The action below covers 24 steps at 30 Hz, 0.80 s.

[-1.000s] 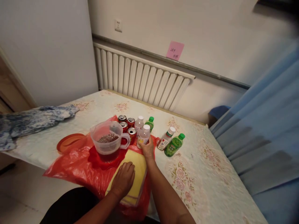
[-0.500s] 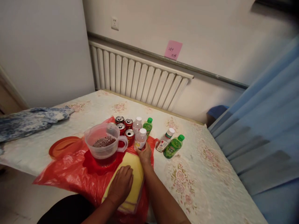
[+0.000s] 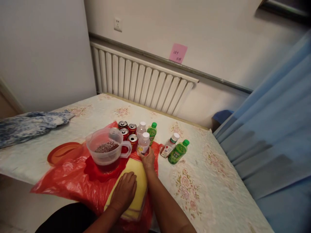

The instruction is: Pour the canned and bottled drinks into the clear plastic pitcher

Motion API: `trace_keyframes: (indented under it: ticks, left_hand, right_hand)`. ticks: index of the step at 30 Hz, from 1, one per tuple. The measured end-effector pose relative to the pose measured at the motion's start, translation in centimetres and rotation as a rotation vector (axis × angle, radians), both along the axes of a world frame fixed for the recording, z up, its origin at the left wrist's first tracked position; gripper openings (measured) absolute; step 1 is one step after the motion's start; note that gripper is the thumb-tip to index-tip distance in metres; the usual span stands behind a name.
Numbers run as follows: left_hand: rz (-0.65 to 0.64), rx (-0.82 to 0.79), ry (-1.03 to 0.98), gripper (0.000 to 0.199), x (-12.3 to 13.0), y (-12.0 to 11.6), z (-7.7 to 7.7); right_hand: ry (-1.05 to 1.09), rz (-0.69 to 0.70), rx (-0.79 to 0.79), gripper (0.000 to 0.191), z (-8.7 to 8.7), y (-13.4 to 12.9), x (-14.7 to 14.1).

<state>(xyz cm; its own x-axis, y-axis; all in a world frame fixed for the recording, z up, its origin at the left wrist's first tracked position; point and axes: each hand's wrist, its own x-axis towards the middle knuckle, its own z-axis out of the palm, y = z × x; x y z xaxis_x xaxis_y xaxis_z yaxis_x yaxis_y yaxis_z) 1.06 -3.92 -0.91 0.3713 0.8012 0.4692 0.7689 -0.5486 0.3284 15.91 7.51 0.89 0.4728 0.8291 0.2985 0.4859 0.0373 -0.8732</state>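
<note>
My left hand [image 3: 124, 190] lies flat with its fingers stretched out on a folded yellow cloth [image 3: 138, 191]. My right hand [image 3: 147, 160] is closed around the lower part of a clear plastic bottle [image 3: 143, 144] with a white cap, which stands upright. Behind it are a second white-capped bottle [image 3: 141, 130] and a green bottle [image 3: 151, 133]. Several red drink cans [image 3: 132, 142] cluster to its left. Left of my hands, a clear measuring jug [image 3: 102, 155] with dark, foamy liquid stands in a red scalloped dish [image 3: 91, 173].
A red plastic bag [image 3: 70, 181] spreads under these things on the flowered tablecloth [image 3: 209, 194]. An orange lid [image 3: 62, 153] lies at left, near a blue-white cloth [image 3: 34, 124]. Another white-capped bottle [image 3: 169, 147] and green bottle [image 3: 178, 152] stand at right. A radiator [image 3: 141, 81] lines the wall.
The bottle in my right hand has shifted slightly away from me, toward the cans. My left hand stays on the yellow cloth. The view has turned a little to the right.
</note>
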Motion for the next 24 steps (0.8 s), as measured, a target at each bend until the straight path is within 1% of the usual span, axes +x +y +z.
trace_keyframes:
  ticks: [2, 4, 7, 10, 13, 15, 18, 21, 24]
  left_hand:
    - [-0.005, 0.01, 0.01, 0.019, 0.0, 0.1, 0.0]
    - [-0.013, 0.022, 0.02, 0.019, -0.1, 0.3, -0.2]
    - [-0.018, 0.03, 0.026, 0.02, -0.1, 0.6, -0.4]
    - [-0.025, 0.03, 0.022, 0.02, -0.2, 0.9, -0.5]
    - [-0.037, 0.035, -0.005, 0.022, -0.2, 1.0, -0.4]
    - [-0.039, 0.039, -0.027, 0.021, -0.3, 1.0, -0.4]
    - [-0.041, 0.042, -0.03, 0.02, -0.3, 1.1, -0.3]
    - [-0.044, 0.038, -0.015, 0.02, -0.3, 1.3, -0.3]
    - [-0.044, 0.031, -0.014, 0.02, -0.4, 1.3, -0.3]
  right_hand:
    - [0.01, 0.015, 0.034, 0.058, 0.1, -1.1, 0.5]
    - [0.04, 0.025, 0.063, 0.059, 0.0, -2.8, 1.4]
    - [0.14, -0.004, 0.067, 0.056, -0.5, -5.9, 4.0]
    - [0.206, -0.112, 0.067, 0.047, -0.5, -8.6, 8.0]
    - [0.169, -0.292, 0.089, 0.041, 0.1, -10.1, 12.4]
    - [0.151, -0.366, 0.105, 0.048, 0.7, -10.2, 14.8]
    - [0.118, -0.4, 0.112, 0.064, 1.3, -9.1, 17.2]
    - [0.083, -0.384, 0.102, 0.074, 1.5, -7.4, 18.1]
    - [0.065, -0.364, 0.104, 0.074, 1.4, -5.8, 18.2]
